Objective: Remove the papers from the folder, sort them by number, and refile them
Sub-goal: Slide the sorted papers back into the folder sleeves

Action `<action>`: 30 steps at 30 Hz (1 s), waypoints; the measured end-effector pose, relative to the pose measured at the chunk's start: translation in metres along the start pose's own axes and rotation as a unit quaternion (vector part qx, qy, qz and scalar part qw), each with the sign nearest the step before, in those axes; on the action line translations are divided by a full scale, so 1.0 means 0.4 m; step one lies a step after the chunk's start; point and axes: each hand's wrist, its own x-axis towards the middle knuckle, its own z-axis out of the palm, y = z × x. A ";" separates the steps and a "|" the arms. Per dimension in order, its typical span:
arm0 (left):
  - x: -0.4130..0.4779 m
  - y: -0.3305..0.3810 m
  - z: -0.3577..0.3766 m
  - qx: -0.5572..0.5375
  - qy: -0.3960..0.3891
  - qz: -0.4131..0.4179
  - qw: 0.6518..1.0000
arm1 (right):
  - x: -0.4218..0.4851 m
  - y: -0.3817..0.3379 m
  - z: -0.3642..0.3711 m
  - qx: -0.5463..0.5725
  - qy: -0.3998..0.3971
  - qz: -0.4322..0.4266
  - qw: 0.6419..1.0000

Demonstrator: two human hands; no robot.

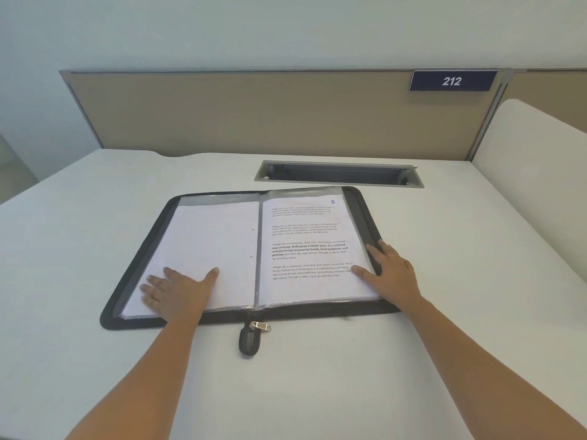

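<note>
A black zip folder (362, 204) lies open and flat on the white desk. Clear plastic sleeves inside hold papers. The left page (209, 236) shows a blank back of a sheet. The right page (305, 242) carries printed paragraphs and a handwritten 8 at its top right corner. My left hand (178, 290) rests flat on the lower part of the left page, fingers spread. My right hand (390, 271) lies with straight fingers on the right page's lower right edge and the folder's rim. The zip pull (254, 336) hangs over the folder's front edge.
The white desk (95, 233) extends on all sides of the folder. A grey cable tray slot (336, 174) is sunk into the desk just behind the folder. A beige partition (254, 115) with a sign reading 212 (452, 81) closes the back. A white panel (533, 185) rises at the right.
</note>
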 end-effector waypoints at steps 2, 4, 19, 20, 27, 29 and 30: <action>-0.001 -0.001 -0.002 -0.004 0.001 0.009 1.000 | -0.002 0.000 0.000 0.002 0.001 0.002 1.000; -0.003 0.001 -0.005 -0.012 0.008 0.021 1.000 | -0.003 -0.001 -0.001 0.003 -0.001 0.001 1.000; -0.150 0.202 -0.074 -0.411 0.019 0.192 0.891 | -0.008 -0.006 -0.007 0.019 0.005 0.000 1.000; -0.176 0.220 -0.073 -0.419 0.008 0.233 0.878 | -0.008 -0.006 -0.007 0.021 0.004 0.000 1.000; -0.265 0.257 -0.027 -0.512 -0.088 0.374 0.769 | -0.012 -0.001 -0.012 0.066 0.005 0.007 0.998; -0.255 0.251 -0.026 -0.542 -0.060 0.321 0.775 | -0.014 -0.001 -0.016 0.111 0.034 0.008 0.993; -0.245 0.245 -0.024 -0.535 -0.050 0.300 0.788 | -0.016 -0.001 -0.017 0.132 0.050 0.008 0.990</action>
